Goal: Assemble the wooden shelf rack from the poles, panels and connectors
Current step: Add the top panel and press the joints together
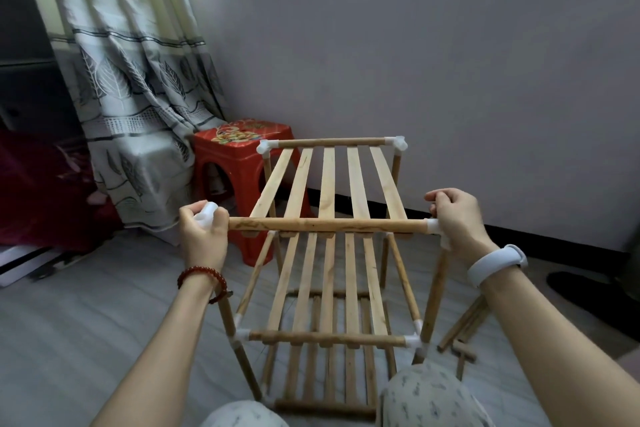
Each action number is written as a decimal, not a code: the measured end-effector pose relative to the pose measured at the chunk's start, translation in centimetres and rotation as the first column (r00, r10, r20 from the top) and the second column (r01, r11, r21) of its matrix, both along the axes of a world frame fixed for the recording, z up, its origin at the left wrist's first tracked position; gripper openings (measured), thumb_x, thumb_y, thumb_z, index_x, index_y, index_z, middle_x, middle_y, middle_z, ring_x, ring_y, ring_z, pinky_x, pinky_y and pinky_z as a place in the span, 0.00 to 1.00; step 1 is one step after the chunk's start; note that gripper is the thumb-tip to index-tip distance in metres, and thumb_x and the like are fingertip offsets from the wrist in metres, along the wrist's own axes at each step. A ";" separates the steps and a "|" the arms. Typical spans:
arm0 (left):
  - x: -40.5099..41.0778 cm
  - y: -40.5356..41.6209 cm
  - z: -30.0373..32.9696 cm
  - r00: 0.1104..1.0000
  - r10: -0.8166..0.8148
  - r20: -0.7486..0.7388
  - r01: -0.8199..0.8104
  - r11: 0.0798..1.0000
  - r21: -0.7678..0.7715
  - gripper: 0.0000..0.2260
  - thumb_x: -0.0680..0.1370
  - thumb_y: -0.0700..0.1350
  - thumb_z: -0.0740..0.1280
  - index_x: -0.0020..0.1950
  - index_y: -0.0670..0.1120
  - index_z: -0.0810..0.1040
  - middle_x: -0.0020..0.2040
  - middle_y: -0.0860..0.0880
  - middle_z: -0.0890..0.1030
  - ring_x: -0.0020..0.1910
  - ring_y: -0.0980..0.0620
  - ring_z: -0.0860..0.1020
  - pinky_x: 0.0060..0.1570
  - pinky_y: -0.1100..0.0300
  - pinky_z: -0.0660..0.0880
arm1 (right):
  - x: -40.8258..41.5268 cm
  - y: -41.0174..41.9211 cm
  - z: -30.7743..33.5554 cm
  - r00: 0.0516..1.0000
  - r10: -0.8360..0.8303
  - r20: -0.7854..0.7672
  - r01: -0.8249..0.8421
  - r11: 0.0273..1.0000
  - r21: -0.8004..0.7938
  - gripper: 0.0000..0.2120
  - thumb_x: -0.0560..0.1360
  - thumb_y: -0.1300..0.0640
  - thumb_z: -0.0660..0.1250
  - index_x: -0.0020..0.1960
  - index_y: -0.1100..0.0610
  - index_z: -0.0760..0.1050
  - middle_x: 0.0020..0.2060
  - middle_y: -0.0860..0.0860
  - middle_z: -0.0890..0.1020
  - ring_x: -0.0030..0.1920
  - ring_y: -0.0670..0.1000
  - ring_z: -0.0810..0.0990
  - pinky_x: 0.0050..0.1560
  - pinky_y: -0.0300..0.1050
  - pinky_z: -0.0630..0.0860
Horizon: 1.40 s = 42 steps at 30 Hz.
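Observation:
A wooden shelf rack [329, 288] stands on the floor before me, with three slatted tiers joined by white plastic connectors. The top slatted panel [329, 184] reaches toward the wall. Its near pole [325, 225] runs between my hands. My left hand [202, 232] grips the white connector [207, 215] at the pole's left end. My right hand [457, 218] grips the white connector [434, 226] at the right end, above an upright pole [434, 291].
A red plastic stool [239, 163] stands behind the rack by a patterned curtain [138, 114]. Loose wooden poles [462, 329] lie on the floor at the right. The grey wall [450, 80] is close behind. My knees [429, 399] are at the bottom.

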<state>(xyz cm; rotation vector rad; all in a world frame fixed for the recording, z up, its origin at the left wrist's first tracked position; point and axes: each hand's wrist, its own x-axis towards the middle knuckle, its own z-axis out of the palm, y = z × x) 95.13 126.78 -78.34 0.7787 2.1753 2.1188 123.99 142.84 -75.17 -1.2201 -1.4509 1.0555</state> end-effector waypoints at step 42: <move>-4.5 0.8 0.5 0.990 -0.004 -0.140 -0.053 0.917 -0.396 0.32 0.79 0.53 0.60 0.76 0.42 0.49 0.77 0.44 0.48 0.75 0.46 0.49 0.73 0.50 0.52 | -11.7 -3.6 -3.2 0.924 0.343 -0.168 -0.330 0.939 0.100 0.08 0.82 0.54 0.50 0.56 0.51 0.67 0.50 0.52 0.74 0.53 0.53 0.73 0.57 0.50 0.71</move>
